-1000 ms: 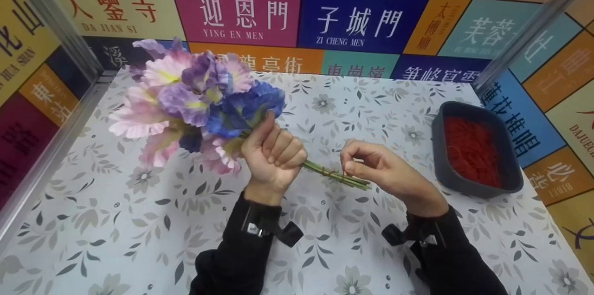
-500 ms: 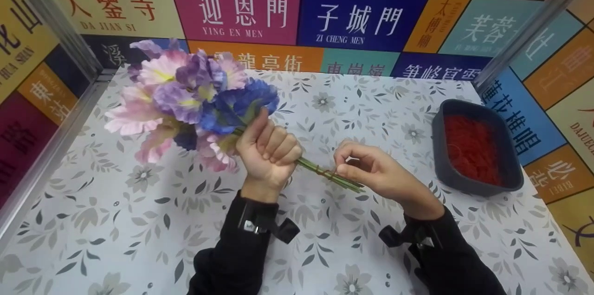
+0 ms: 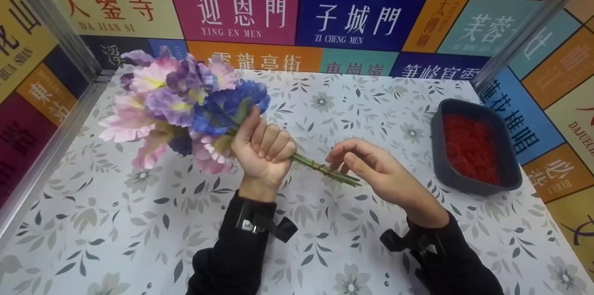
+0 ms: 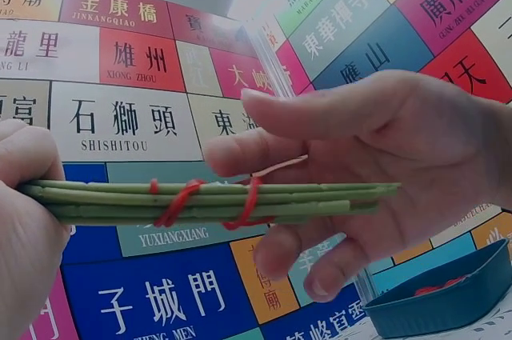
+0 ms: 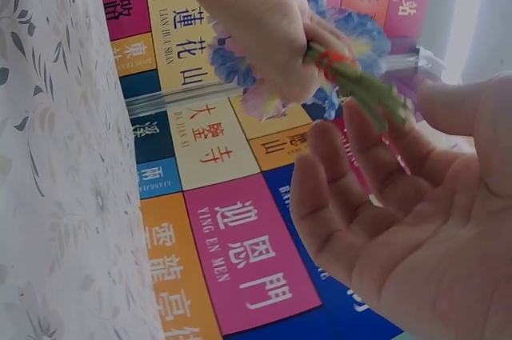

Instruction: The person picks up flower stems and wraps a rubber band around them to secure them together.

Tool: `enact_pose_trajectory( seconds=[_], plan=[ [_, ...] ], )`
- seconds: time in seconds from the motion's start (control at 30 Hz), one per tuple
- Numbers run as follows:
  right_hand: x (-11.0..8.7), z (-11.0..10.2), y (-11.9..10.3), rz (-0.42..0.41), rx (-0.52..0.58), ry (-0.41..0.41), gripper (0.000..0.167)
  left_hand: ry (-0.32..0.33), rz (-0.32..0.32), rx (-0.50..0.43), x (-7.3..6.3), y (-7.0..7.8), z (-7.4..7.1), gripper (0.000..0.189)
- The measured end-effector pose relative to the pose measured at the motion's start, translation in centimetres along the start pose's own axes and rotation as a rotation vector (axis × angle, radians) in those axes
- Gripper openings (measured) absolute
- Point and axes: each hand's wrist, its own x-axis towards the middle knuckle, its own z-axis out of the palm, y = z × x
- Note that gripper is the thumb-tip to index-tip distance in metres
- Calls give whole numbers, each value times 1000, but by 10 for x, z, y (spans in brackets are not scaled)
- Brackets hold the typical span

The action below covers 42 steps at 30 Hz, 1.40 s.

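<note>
My left hand [image 3: 264, 153] grips a bouquet of artificial flowers [image 3: 169, 95] by its green stems [image 4: 320, 196]. Pink, purple and blue blooms spread to the left of the fist, and the stem ends stick out on the right. Two red bands [image 4: 182, 202] are wrapped around the stems between the fist and the cut ends. Beside those ends is my right hand [image 3: 380, 172], its fingers loosely bent and the thumb apart from them. In the left wrist view its fingers lie behind and below the stems, and a thin pale-red strand [image 4: 280, 166] shows by the index finger.
A dark grey tub [image 3: 441, 160] holding a tangled heap of thin red bands [image 3: 471, 149] stands at the right of the table. The tabletop [image 3: 153, 248] has a grey leaf-and-flower print. Walls of colourful lettered panels [image 3: 232, 12] enclose the back and sides.
The bouquet and left hand have shifted slightly left. My right hand's thumb and fingers, earlier pinched together at the band on the stems, have spread apart.
</note>
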Motion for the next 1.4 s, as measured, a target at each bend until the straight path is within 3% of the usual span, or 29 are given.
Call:
enact_pose_trajectory(
  seconds=[0.23, 0.37, 0.63, 0.83, 1.4],
  plan=[
    [-1, 17, -5, 91, -299, 45, 29, 9, 32, 8, 0, -2, -1, 58],
    [-1, 24, -1, 126, -375, 32, 29, 17, 15, 12, 0, -5, -1, 57],
    [0, 30, 2, 103, -500, 2, 30, 10, -1, 20, 0, -7, -3, 58],
    [0, 31, 4, 97, -553, -21, 22, 42, -1, 43, 0, -6, -2, 58],
    [-1, 33, 5, 101, -633, -68, 25, 153, -17, 99, 0, -7, -3, 55]
  ],
)
